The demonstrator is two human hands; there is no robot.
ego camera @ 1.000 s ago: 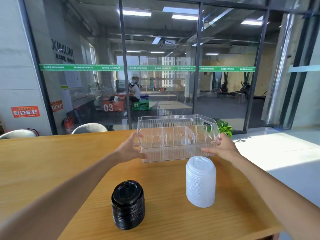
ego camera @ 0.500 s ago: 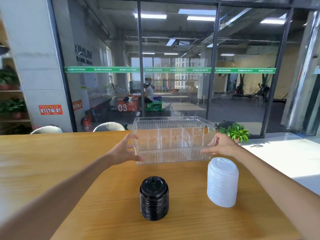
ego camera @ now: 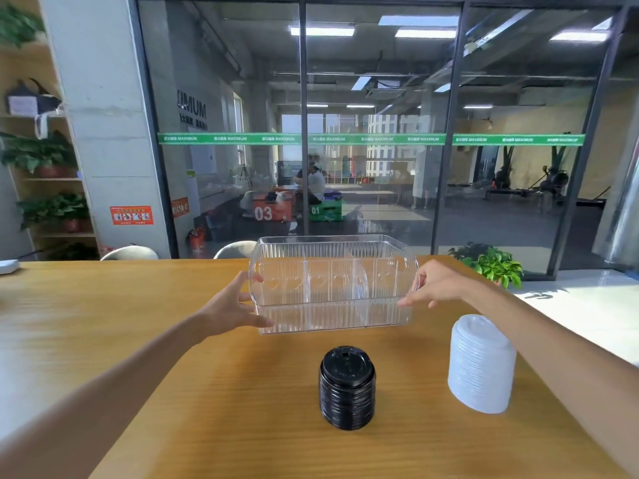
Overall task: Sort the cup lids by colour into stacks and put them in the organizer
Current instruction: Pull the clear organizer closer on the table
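Observation:
A clear ribbed plastic organizer (ego camera: 332, 307) with dividers stands on the wooden table (ego camera: 103, 340) in front of me, with nothing in it. My left hand (ego camera: 230, 307) holds its left end, thumb along the lower front edge and fingers round the side. My right hand (ego camera: 434, 283) holds its right end the same way. A stack of black cup lids (ego camera: 346, 387) stands on the table just in front of the organizer. A taller stack of white cup lids (ego camera: 481, 364) stands to its right, under my right forearm.
The table's right edge runs just beyond the white stack. A glass wall stands behind the table, with two chair backs (ego camera: 129, 252) and a potted plant (ego camera: 494, 266) close to the far edge. A plant shelf (ego camera: 48, 174) is at the far left.
The organizer has shifted left between my hands, from behind the white stack to behind the black stack. My view has turned to the left. Both lid stacks stay put.

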